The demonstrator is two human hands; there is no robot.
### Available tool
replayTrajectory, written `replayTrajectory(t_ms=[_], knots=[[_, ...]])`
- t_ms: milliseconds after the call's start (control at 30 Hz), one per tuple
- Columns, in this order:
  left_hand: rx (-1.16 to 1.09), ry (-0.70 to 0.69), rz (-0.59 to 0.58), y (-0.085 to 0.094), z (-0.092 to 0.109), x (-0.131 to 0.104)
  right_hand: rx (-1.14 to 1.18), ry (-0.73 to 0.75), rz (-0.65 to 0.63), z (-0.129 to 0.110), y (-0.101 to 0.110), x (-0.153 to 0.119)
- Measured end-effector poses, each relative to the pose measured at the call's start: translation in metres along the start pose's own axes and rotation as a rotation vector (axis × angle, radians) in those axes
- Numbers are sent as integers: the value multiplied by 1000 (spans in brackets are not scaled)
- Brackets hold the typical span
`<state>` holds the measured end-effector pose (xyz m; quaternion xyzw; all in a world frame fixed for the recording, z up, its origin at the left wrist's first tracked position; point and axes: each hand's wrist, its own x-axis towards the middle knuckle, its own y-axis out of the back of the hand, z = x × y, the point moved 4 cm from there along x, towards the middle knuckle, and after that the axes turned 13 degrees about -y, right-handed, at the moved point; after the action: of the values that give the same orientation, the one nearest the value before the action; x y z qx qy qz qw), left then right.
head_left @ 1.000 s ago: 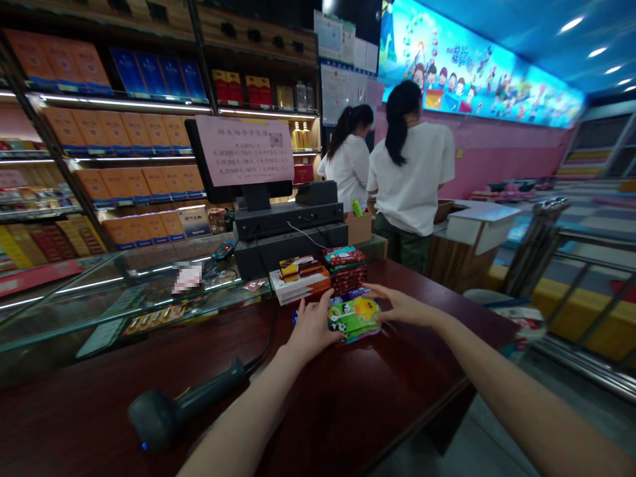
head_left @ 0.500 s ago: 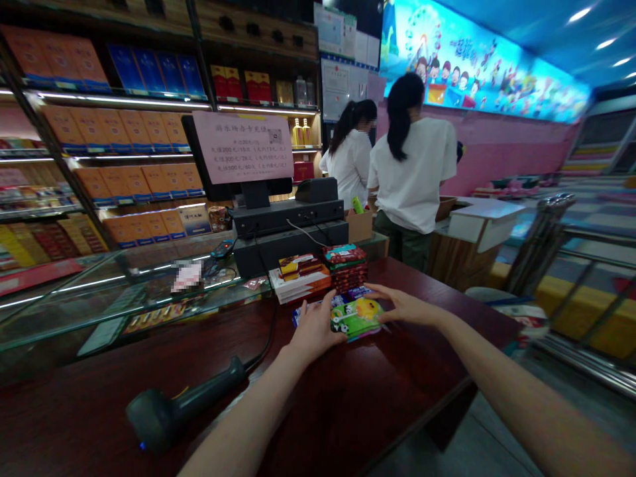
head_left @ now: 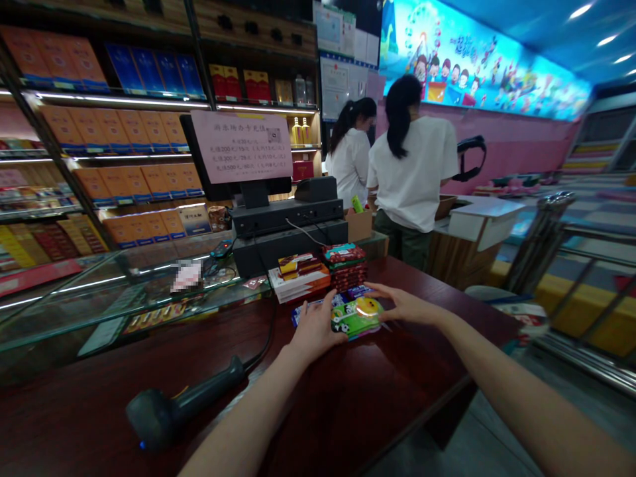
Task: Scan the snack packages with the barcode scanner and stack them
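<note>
A bright green packet with a yellow cartoon figure lies on the dark red-brown table, over blue-purple packets. My left hand grips its left side, thumb at the near edge and fingers over the blue packets. At its right side is my right hand, thumb and fingers curved against the edge. Just behind stand a stack of dark red packets with a teal one on top, and a pile of white and orange boxes topped by brown and yellow packets.
A black barcode scanner lies at the front left, its cable running back. Behind are a glass display counter and a monitor bearing a pink paper sign. Two people in white tops stand beyond the table. Metal railings are at right.
My hands and the green packet stay nearly where they were. Beside the nearer person, a black loop-shaped thing has come further into view on the right.
</note>
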<state>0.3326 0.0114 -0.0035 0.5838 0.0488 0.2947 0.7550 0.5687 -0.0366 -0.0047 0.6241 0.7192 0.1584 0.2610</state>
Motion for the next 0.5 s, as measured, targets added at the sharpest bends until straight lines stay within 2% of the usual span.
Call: replayTrajectory(t_ms=[500], knots=[[12,-5,-22,5,4,-2,-24,23,22,7,2,1]])
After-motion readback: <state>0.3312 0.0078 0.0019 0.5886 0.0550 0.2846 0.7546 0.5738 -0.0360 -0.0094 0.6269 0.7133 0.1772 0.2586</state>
